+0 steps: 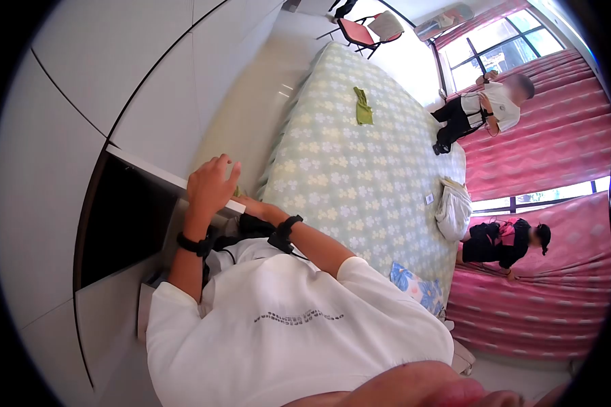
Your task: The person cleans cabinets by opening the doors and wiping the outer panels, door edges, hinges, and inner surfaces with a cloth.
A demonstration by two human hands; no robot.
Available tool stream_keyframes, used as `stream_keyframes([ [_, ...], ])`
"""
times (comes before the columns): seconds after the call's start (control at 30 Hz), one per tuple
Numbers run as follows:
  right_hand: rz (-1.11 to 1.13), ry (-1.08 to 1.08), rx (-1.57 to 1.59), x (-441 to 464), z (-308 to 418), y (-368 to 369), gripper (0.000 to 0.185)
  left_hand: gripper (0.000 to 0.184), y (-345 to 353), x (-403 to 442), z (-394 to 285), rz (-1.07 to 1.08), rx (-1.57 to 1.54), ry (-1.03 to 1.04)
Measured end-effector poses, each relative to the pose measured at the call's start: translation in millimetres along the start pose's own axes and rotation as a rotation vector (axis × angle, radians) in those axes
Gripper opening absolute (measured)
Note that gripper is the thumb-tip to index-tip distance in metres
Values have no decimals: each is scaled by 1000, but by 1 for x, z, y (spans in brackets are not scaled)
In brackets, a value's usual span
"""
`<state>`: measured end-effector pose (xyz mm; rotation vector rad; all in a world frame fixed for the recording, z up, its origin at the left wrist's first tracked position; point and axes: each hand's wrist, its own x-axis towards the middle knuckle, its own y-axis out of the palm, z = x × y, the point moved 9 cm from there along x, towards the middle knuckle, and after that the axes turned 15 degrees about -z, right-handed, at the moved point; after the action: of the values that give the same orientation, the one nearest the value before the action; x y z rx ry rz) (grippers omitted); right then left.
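Note:
My left hand [212,184] rests at the edge of an opened white cabinet door [157,175], fingers stretched and apart. Just to its right, my right hand [256,207] reaches to the end of the same door, its fingers partly hidden behind the edge. A small bit of green cloth [237,192] shows at those fingers. Both wrists wear black straps. Beside the door, the cabinet opening [125,214] is dark inside, and its contents cannot be made out.
A bed [319,163] with a flowered sheet bears a green cloth [363,107], a white bundle [453,210] and a blue patterned pillow [417,285]. Two people [492,105] stand by pink curtains [536,298]. A red folding chair [357,32] stands beyond the bed.

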<state>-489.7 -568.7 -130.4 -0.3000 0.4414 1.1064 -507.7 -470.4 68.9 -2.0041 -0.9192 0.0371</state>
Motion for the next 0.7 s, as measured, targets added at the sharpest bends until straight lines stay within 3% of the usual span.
stream_keyframes([
  [0.2, 164, 172, 82, 1, -21, 9, 55, 37, 3, 4, 1, 6, 50, -10],
  [0.27, 129, 218, 64, 0, -21, 4, 55, 37, 3, 3, 2, -1, 47, -9],
  [0.43, -32, 281, 81, -61, 61, -15, 45, 37, 5, 2, 1, -9, 46, -11],
  [0.5, -38, 4, 216, -65, 86, -17, 48, 40, 3, 3, 2, -52, 47, 3],
  [0.53, -30, -1, 212, -65, 78, -19, 48, 40, 1, 3, 4, -59, 51, 1],
  [0.6, 72, 6, 318, -61, 56, -22, 68, 47, 10, 0, 5, 113, 148, -19],
  [0.7, 53, 181, 360, -62, 20, -25, 72, 51, 7, -4, 4, 83, 142, 15],
])
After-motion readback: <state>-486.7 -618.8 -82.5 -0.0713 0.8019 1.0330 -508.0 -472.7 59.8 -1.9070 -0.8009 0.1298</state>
